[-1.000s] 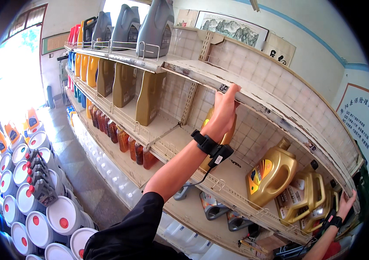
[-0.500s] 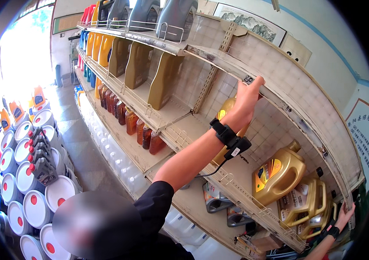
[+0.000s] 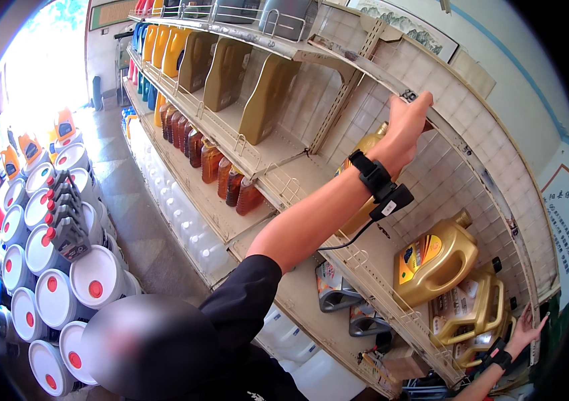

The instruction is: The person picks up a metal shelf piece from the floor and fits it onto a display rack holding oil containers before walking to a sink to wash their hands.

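My left hand (image 3: 406, 130), in a black sleeve with a strapped device on its wrist, is closed around the front edge of a pale shelf board (image 3: 458, 142). At the board's lower right end, my right hand (image 3: 520, 336) holds the same edge, thumb and forefinger spread around it. Behind my left wrist stands a gold jug (image 3: 366, 146), partly hidden. A larger gold jug (image 3: 439, 257) with a yellow and red label leans on the shelf below the board. More gold jugs (image 3: 470, 311) lie tilted beside it, near my right hand.
Left along the shelving are gold jugs (image 3: 269, 100), amber bottles (image 3: 211, 162) and clear jugs (image 3: 198, 240). Grey jugs (image 3: 334, 287) and a cardboard box (image 3: 406, 363) sit lower. White buckets (image 3: 97, 275) bear grey bottles (image 3: 69, 235). A blurred dark head-like shape (image 3: 184, 347) fills the lower left.
My view has shifted, so the shelving appears higher and further right. Both hands remain on the board's edge; my right hand's thumb and forefinger look more spread.
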`<state>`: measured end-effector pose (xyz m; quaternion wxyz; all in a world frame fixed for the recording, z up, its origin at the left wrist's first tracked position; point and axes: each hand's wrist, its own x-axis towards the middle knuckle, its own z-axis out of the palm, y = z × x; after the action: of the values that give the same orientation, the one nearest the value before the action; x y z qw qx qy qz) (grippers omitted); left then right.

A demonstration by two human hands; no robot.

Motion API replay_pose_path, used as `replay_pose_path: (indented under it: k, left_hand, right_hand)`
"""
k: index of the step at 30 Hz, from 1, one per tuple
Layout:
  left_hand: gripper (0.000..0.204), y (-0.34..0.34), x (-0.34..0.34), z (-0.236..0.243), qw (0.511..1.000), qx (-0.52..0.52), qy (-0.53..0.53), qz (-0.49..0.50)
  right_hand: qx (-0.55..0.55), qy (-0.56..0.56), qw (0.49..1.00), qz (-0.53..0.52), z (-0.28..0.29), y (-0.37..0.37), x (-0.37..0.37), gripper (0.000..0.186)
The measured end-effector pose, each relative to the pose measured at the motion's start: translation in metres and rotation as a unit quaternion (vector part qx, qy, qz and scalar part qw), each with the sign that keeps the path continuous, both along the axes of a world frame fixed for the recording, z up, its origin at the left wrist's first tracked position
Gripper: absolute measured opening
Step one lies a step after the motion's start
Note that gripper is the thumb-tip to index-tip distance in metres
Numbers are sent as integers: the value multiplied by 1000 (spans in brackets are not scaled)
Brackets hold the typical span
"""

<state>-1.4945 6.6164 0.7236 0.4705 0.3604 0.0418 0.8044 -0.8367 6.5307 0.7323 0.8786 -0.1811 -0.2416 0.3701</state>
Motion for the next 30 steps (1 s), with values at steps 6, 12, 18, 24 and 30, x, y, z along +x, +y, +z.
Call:
replay_pose_path:
  k: [6, 12, 18, 24, 30]
  left_hand:
    - [17, 8, 8, -1, 996, -17, -44, 75]
    - [60, 1, -1, -3, 996, -56, 4, 76]
    - [95, 4, 3, 2, 991, -68, 64, 91]
    - [86, -20, -50, -31, 971, 48, 235, -8]
    - [58, 55, -133, -77, 941, -44, 241, 234]
  right_hand:
    - [17, 0, 980, 197, -25, -18, -179, 98]
    - [32, -73, 951, 298, -17, -3, -390, 101]
    - [75, -79, 931, 350, 7, 39, -405, 79]
    - [52, -78, 943, 318, 7, 60, -374, 69]
    - [62, -44, 938, 339, 9, 66, -378, 69]
